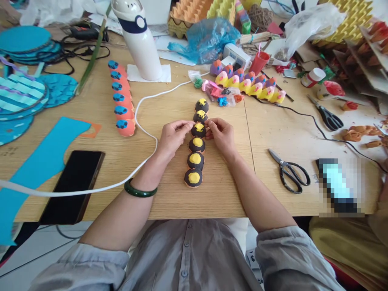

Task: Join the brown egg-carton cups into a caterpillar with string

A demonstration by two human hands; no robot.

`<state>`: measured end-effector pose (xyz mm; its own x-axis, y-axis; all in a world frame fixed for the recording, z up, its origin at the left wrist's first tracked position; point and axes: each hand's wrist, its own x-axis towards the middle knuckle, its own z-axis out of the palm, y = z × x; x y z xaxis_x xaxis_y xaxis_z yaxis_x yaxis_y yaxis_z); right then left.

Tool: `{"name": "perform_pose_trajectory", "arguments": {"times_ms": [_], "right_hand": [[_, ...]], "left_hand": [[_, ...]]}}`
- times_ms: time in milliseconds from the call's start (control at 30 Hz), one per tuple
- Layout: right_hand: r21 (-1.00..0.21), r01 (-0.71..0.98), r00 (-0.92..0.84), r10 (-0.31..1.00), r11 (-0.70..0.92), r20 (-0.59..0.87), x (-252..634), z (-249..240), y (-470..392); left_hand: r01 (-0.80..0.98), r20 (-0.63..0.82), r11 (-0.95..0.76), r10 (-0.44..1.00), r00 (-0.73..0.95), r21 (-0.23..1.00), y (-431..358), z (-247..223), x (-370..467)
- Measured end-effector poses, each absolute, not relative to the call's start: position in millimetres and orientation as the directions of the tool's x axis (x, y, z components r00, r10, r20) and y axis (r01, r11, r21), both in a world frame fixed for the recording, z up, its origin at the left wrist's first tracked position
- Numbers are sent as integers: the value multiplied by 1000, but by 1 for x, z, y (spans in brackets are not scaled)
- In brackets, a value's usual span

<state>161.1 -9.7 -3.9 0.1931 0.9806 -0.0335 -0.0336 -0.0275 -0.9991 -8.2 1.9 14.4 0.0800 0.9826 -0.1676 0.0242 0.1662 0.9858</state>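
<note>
In the head view a strip of egg-carton cups [195, 161] lies lengthwise in front of me, its domes covered in black with yellow patches. The two farthest domes carry black marks on the yellow, and the third has a dark piece across its patch. My left hand [175, 136], closed with thumb and forefinger together, touches the left side of that third cup. On its right side my right hand [222, 135] is also closed, fingertips against the cup's edge. Anything small between the fingertips is too tiny to make out.
An orange strip with blue patches [124, 103] lies left, near a white bottle [141, 44]. A white cable [145, 157] crosses to a black phone [74, 182]. Scissors [291, 169], a blurred phone [338, 184], clay packets [221, 93] and a yellow-purple strip [251, 87] lie right.
</note>
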Motion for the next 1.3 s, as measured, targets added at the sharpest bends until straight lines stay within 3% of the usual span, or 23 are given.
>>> {"name": "perform_pose_trajectory", "arguments": {"times_ms": [400,533,700,867,967,1067,1167,1300], "right_hand": [[-999,-30,195,980,-25,-31,160,-3,-10],[-999,-48,212,977,-9,-19,160,-3,-11],[-996,7,284,955,89,88,160,-1,-12],[-967,164,270,933,197,236,157,5,-20],[-885,335,228,883,323,409,154,11,-26],[-730,488,53,818,479,572,152,16,-30],[-598,583,-117,785,551,609,150,19,-31],[-511,661,-151,765,549,627,145,19,-33]], "left_hand": [[59,-169,162,973,160,985,1,19,-11],[-81,-218,229,967,129,970,3,19,-10],[-365,-179,198,980,85,910,1,29,-9],[-408,-172,206,978,119,889,-4,42,-9],[-387,-146,209,972,187,898,-8,46,-7],[-378,-108,189,968,225,906,-12,49,-6],[-361,-120,208,961,249,909,-16,53,-4],[-355,-118,234,940,319,905,-20,57,-3]]}}
